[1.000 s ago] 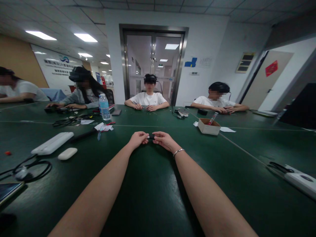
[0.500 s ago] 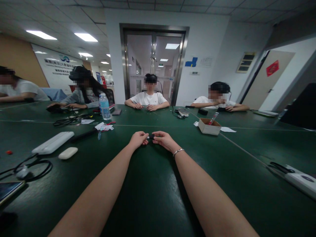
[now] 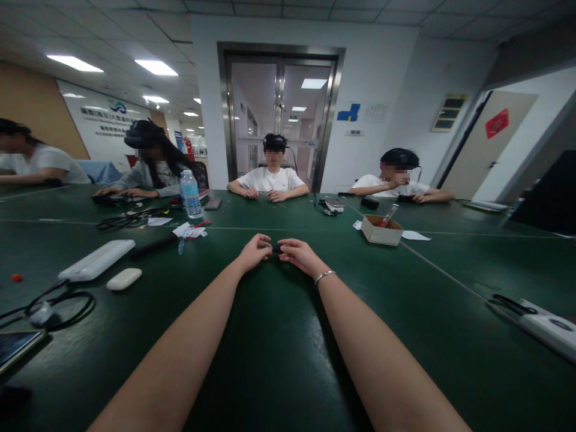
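Observation:
Over the green table (image 3: pixel 288 312), my right hand (image 3: pixel 302 255) pinches a small black object (image 3: pixel 276 248) between thumb and fingers. Its kind is too small to make out, and the right fingers cover part of it. Just left of it is my left hand (image 3: pixel 254 252), the fingers curved and parted, with the tips close to the object's left end. Whether those tips touch it I cannot tell. A silver bracelet (image 3: pixel 324 278) circles my right wrist.
To the left lie a white power bank (image 3: pixel 96 260), a white oval case (image 3: pixel 124 279), a coiled black cable (image 3: pixel 67 312) and a phone (image 3: pixel 20 348). A water bottle (image 3: pixel 191 195) stands farther back. An open box (image 3: pixel 381 231) sits right. Several people sit across the table.
My left fingers have loosened and parted from the object; its silver left end no longer shows. My right hand stays in place. At the far right, a person's raised hand has moved closer to the face.

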{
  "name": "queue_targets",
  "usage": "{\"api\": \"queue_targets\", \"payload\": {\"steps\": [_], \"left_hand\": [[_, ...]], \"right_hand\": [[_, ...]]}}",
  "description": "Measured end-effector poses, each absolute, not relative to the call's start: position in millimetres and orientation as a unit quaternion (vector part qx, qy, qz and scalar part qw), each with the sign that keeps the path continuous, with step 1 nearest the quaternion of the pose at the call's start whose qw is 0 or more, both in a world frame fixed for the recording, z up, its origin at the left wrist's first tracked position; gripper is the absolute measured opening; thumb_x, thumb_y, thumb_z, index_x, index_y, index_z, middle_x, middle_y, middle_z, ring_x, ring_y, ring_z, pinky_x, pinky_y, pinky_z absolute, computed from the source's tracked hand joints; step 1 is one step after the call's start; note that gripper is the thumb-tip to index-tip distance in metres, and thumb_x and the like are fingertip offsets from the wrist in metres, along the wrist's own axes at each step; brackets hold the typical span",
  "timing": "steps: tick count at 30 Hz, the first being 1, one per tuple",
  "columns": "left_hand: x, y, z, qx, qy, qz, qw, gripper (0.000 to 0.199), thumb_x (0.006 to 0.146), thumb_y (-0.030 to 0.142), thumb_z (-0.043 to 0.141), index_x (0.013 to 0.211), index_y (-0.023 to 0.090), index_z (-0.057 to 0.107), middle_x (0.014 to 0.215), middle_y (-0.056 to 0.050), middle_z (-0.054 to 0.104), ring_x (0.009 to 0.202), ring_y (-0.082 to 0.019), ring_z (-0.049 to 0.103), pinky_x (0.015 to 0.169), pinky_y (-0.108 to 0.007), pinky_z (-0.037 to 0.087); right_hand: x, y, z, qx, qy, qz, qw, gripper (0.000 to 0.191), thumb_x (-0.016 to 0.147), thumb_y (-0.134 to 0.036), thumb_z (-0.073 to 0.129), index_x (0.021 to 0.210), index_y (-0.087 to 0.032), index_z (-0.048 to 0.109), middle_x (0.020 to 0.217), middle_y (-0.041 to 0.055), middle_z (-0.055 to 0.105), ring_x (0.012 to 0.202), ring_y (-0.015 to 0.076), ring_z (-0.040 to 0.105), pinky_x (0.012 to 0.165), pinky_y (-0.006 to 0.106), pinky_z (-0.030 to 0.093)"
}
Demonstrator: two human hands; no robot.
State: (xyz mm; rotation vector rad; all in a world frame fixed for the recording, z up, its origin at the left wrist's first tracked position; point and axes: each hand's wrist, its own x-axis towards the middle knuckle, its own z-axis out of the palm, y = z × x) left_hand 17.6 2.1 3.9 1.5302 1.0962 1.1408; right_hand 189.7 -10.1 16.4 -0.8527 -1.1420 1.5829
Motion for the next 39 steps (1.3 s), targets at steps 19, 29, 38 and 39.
{"api": "queue_targets", "payload": {"steps": [19,29,38,39], "left_hand": [[16.9,2.8,2.4,0.647,0.467,0.425,0.427,0.026,0.079,0.030,0.042,0.098,0.018,0.053,0.057,0.003,0.048,0.045,-0.008,0.043,0.040,-0.017,0.032],[18.9,-0.9,5.5,0.665,0.471,0.409,0.411,0.024,0.080,0.031,0.041,0.093,0.016,0.055,0.059,0.001,0.050,0.049,-0.009,0.044,0.042,-0.017,0.032],[18.7,-0.9,4.0,0.666,0.467,0.424,0.399,0.022,0.076,0.026,0.046,0.095,0.017,0.054,0.064,0.002,0.051,0.051,-0.009,0.046,0.043,-0.017,0.033],[18.7,-0.7,3.9,0.664,0.468,0.426,0.398,0.023,0.075,0.025,0.048,0.096,0.018,0.054,0.065,0.001,0.052,0.053,-0.009,0.047,0.043,-0.017,0.034]], "right_hand": [[191.3,-9.3,15.9,-0.330,-0.465,0.664,0.484,0.022,0.074,0.005,0.054,0.089,-0.008,0.062,0.073,0.0053,0.060,0.054,0.0106,0.060,0.054,0.020,0.054],[191.3,-10.9,17.6,-0.325,-0.466,0.670,0.478,0.021,0.074,0.005,0.055,0.089,-0.008,0.062,0.074,0.0058,0.060,0.054,0.0104,0.060,0.054,0.020,0.053],[191.4,-10.1,16.7,-0.324,-0.463,0.669,0.482,0.022,0.073,0.006,0.055,0.087,-0.009,0.062,0.073,0.0049,0.059,0.055,0.0103,0.060,0.054,0.020,0.053],[191.4,-10.0,16.7,-0.325,-0.462,0.669,0.483,0.021,0.073,0.006,0.055,0.088,-0.009,0.062,0.073,0.0049,0.059,0.054,0.0102,0.060,0.053,0.020,0.053]]}}
